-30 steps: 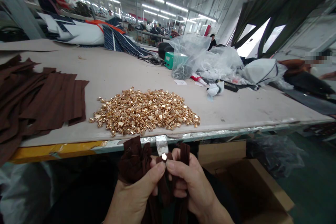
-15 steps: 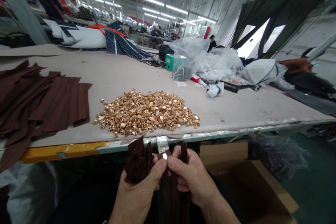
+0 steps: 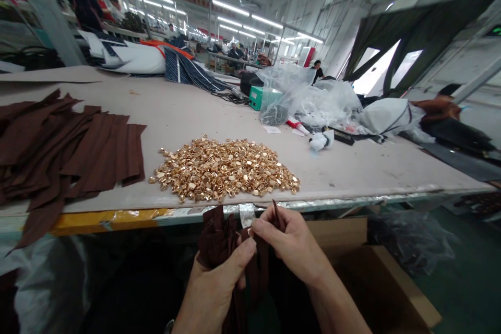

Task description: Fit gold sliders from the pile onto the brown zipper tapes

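My left hand (image 3: 219,282) is closed around a folded bunch of dark brown fabric strips (image 3: 216,237), whose ends hang down below it. Thumb and fingers of my right hand (image 3: 291,242) pinch a brown strip (image 3: 261,266) close to the left thumb tip. A small shiny metal piece (image 3: 250,231) shows between the two thumbs, mostly covered by the fingers. Just beyond my hands, a heap of small gold metal pieces (image 3: 227,169) lies near the table's front edge. More brown fabric strips (image 3: 97,146) are piled at the left, some overhanging the edge.
Across the table (image 3: 352,167) lie clear plastic bags (image 3: 309,94), a green box (image 3: 256,97), a red and white tube (image 3: 297,126) and striped dark fabric (image 3: 188,70). An open cardboard box (image 3: 387,282) stands below at right. People sit and stand farther back.
My right hand has risen slightly, its strip end now pointing up. The metal piece, plainly visible before, is now mostly covered. The whole view has shifted a little.
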Action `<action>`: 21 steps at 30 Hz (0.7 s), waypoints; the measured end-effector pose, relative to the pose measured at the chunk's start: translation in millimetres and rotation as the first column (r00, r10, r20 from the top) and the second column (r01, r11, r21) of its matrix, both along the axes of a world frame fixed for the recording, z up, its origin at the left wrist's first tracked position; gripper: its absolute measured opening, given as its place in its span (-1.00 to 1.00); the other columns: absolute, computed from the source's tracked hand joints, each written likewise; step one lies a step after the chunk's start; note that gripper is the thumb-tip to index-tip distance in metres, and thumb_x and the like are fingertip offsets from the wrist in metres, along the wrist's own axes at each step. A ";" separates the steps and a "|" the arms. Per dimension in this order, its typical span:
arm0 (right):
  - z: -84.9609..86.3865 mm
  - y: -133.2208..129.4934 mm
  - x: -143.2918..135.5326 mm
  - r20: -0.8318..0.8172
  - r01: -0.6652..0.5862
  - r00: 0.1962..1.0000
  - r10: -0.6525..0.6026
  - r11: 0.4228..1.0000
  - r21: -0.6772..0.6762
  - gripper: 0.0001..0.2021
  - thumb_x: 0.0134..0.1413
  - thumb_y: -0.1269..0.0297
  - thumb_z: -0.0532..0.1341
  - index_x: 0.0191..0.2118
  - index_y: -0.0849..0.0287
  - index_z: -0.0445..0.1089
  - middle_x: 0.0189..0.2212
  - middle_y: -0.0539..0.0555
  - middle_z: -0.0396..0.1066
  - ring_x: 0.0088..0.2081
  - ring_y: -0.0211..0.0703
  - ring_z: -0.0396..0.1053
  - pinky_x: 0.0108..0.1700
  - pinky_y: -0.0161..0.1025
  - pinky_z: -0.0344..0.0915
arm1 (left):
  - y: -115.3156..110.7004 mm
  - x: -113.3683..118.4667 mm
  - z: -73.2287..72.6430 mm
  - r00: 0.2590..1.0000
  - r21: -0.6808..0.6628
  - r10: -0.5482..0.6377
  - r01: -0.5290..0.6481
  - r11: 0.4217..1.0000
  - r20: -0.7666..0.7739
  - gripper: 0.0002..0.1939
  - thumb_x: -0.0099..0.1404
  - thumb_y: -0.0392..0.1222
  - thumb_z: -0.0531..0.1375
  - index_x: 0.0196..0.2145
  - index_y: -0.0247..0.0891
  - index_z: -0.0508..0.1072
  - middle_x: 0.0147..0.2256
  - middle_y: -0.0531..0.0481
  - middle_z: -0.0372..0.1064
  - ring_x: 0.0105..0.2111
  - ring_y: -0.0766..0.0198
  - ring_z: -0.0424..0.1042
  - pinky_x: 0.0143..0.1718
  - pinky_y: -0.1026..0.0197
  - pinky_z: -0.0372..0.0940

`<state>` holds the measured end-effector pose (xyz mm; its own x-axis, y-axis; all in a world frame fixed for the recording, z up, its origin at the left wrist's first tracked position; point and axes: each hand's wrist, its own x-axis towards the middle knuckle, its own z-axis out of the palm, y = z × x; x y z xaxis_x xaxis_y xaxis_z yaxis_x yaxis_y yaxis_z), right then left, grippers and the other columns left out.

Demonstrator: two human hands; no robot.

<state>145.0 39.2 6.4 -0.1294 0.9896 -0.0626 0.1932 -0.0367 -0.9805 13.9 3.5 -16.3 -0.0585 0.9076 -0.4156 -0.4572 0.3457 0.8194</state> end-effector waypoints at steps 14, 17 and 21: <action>-11.9 -18.7 0.1 -0.196 -0.011 0.981 -0.008 0.995 -0.095 -0.68 0.00 0.09 0.31 -0.50 0.20 0.25 -0.64 -0.14 0.15 -0.65 -0.44 -0.06 -0.63 -0.39 -0.13 | 2.2 -7.8 4.7 1.000 0.029 0.003 -0.002 1.000 -0.027 -0.72 -0.04 -0.07 0.38 -0.61 -0.28 0.41 -0.71 0.17 0.22 -0.65 0.44 0.16 -0.61 0.40 0.11; -14.0 -21.7 -1.0 -0.205 -0.036 0.979 0.020 0.997 -0.072 -0.67 -0.04 0.09 0.33 -0.50 0.20 0.24 -0.63 -0.13 0.14 -0.60 -0.40 -0.01 -0.61 -0.39 -0.09 | 1.9 -6.1 3.8 1.000 0.021 -0.002 0.002 1.000 -0.001 -0.71 -0.03 -0.06 0.38 -0.60 -0.28 0.40 -0.70 0.18 0.23 -0.65 0.45 0.17 -0.62 0.40 0.12; -19.6 -19.2 -4.5 -0.335 -0.006 0.941 -0.048 0.988 -0.157 -0.62 -0.10 0.09 0.37 -0.54 0.18 0.18 -0.69 -0.18 0.07 -0.67 -0.46 -0.09 -0.65 -0.42 -0.15 | 4.8 -3.9 2.1 1.000 0.010 0.015 -0.015 1.000 0.020 -0.71 -0.04 -0.06 0.39 -0.58 -0.27 0.40 -0.72 0.18 0.23 -0.67 0.43 0.19 -0.64 0.39 0.13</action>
